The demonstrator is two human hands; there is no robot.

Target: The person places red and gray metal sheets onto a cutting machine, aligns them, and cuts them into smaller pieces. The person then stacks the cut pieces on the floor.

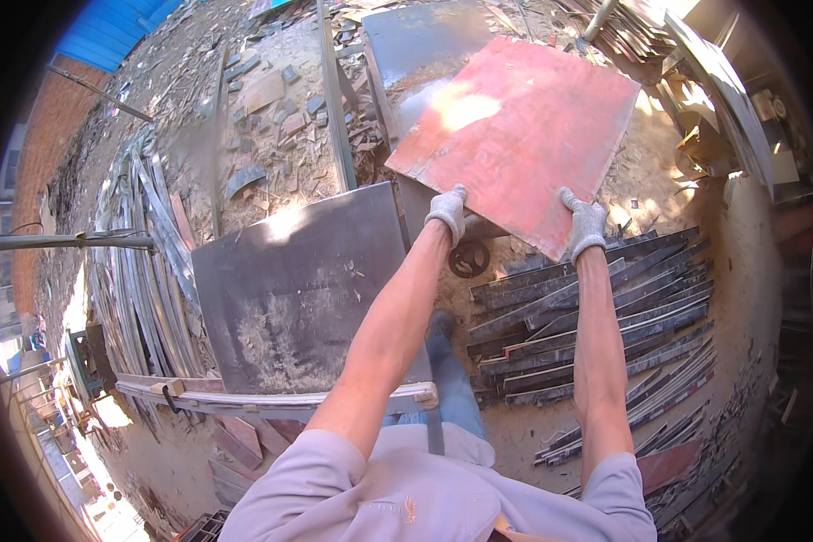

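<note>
A worn red board (533, 126), flat and roughly rectangular, is held out in front of me at a tilt. Grey work gloves cover both hands. My left hand (448, 213) is closed on the board's near edge, toward its left part. Gripping the near right corner, my right hand (584, 221) has its thumb on the top face and its other fingers out of sight beneath. To the left of my left arm is a dark board (303, 294) with pale scuffs, on a table-like stand. A dark handwheel (469, 259) shows below the red board, between my arms.
Dark wooden strips (596, 312) lie stacked on the ground at right. Long grey strips (149, 262) are heaped at left. A pale rail (280, 403) runs along the dark board's near edge. Scraps (271, 99) litter the ground beyond, beside a long beam (334, 99).
</note>
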